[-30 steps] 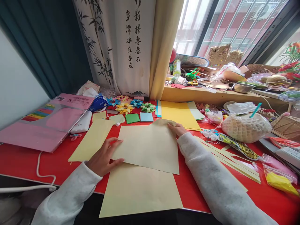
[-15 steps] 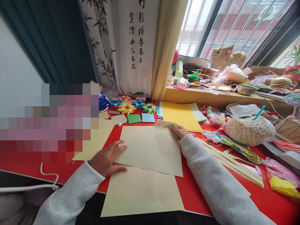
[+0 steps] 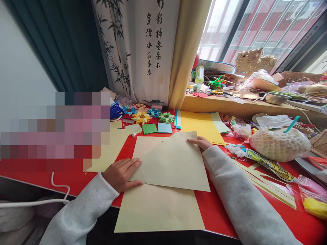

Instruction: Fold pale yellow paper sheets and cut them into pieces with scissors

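A pale cream sheet of paper lies at an angle over a larger pale sheet near the table's front edge. My right hand pinches the upper sheet by its right side, close to the far corner. My left hand rests on the left edge of the papers, fingers and thumb stretched out. Another pale edge shows beneath the upper sheet at its far left. Beyond the papers are a green paper square and a light blue square.
Folded paper stars sit at the back beside a yellow paper stack. To the right are paper strips, a black-and-yellow packet and a netted, plastic-wrapped round item. A blurred-out patch covers the left side.
The upper sheet has swung slightly to the right in my right hand, and its far corner, curled over before, now lies flatter. My left hand stays at the left edge. The view has shifted a little.
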{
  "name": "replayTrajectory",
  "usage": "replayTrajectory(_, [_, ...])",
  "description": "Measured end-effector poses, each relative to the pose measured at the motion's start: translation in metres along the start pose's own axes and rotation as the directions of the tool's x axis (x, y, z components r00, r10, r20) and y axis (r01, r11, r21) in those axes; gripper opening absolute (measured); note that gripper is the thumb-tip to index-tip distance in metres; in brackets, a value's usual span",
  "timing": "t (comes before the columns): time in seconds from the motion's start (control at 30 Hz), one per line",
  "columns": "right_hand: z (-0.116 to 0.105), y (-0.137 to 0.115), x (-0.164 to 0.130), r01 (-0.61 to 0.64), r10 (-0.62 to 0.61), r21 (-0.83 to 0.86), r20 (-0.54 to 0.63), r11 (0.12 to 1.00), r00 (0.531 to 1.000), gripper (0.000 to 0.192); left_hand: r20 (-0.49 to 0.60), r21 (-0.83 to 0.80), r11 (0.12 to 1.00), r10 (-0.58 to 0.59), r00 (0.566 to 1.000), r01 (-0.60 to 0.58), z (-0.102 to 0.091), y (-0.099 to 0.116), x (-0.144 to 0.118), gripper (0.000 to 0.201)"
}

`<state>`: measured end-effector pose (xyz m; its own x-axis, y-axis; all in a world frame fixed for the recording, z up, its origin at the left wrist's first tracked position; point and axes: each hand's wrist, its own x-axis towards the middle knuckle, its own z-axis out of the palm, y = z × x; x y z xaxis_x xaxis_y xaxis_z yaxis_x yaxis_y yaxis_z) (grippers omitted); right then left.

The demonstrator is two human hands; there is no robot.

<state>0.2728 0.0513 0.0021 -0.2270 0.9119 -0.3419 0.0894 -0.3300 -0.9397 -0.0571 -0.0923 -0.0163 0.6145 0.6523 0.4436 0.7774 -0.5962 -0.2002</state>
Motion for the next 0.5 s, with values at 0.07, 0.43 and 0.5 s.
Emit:
replayTrajectory(0.07, [-0.002, -0.005, -0.007, -0.023, 0.025, -0.015, 0.102, 1.000, 0.994, 0.027, -0.030, 0.027, 1.000, 0.004, 1.000, -0.003, 0.001, 0.001, 0.000, 0.049])
replayTrajectory(0.43, [-0.037, -0.025, -0.021, -0.037, 0.037, 0.007, 0.033, 0.999, 0.999, 0.015, -0.121, 0.006, 0.996, -0.086, 0.989, 0.087, -0.002, -0.002, 0.001, 0.032])
replayTrajectory(0.5, [-0.058, -0.033, -0.025, 0.088, -0.068, 0.129, -0.152, 0.988, 0.986, 0.011, -0.183, -0.009, 0.990, -0.137, 0.974, 0.138, -0.004, -0.004, 0.002, 0.031])
